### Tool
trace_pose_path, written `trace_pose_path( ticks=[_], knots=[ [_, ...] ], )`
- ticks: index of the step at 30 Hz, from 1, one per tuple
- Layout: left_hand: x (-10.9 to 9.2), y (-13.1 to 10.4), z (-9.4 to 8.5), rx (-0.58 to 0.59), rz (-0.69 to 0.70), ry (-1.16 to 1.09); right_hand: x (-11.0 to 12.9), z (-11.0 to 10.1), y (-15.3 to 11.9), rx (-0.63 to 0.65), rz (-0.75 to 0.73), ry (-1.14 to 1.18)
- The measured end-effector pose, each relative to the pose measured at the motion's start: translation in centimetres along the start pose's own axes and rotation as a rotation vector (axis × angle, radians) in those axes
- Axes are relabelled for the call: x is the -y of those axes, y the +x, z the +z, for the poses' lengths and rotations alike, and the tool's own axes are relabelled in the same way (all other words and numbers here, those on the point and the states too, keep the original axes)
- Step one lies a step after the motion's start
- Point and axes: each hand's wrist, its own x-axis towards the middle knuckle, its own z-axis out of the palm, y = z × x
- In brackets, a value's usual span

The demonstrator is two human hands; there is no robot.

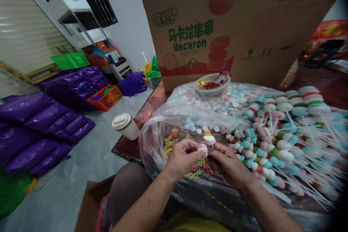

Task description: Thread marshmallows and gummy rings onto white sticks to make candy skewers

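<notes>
My left hand [185,156] pinches a small pink marshmallow [202,150] between thumb and fingers. Close beside it, my right hand [224,157] is closed around a skewer whose threaded candy [208,137] shows orange-yellow, white and pink pieces; most of the stick is hidden by the fingers. Under and behind the hands, colourful candy rings [199,168] lie on clear plastic. To the right rests a large pile of candy skewers [261,148] with white sticks, threaded in blue, white, pink and green.
Loose pink, white and blue marshmallows [236,98] spread behind the hands, with a plastic bowl [213,92] of wrappers among them. A big cardboard box [195,58] stands at the back. A lidded cup [126,127] sits at the left table edge. Purple bags [40,130] cover the floor.
</notes>
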Motion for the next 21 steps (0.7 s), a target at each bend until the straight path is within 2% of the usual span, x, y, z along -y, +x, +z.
trace_pose_path(
  ticks=[4, 9, 13, 15, 17, 21],
  knots=[
    [-0.2, -0.5, 0.3, 0.016, 0.08, 0.109, -0.2, 0.2, -0.6, 0.061, 0.016, -0.072],
    [-0.8, -1.2, 0.6, 0.014, 0.121, 0.196, 0.0, 0.2, -1.3, 0.098, -0.023, -0.046],
    [-0.4, -1.1, 0.4, -0.045, 0.312, 0.401, 0.0, 0.4, -1.3, 0.104, 0.006, -0.059],
    [0.0, -1.1, 0.2, -0.055, 0.371, 0.426, -0.2, 0.5, -1.2, 0.069, -0.006, -0.056],
    [0.5, -1.2, 0.1, -0.009, 0.339, 0.344, -0.5, 0.7, -1.0, 0.028, -0.014, -0.021],
    [1.1, -1.5, 0.4, 0.074, 0.146, 0.136, -1.1, 1.3, -0.8, -0.008, -0.018, 0.028]
  ],
)
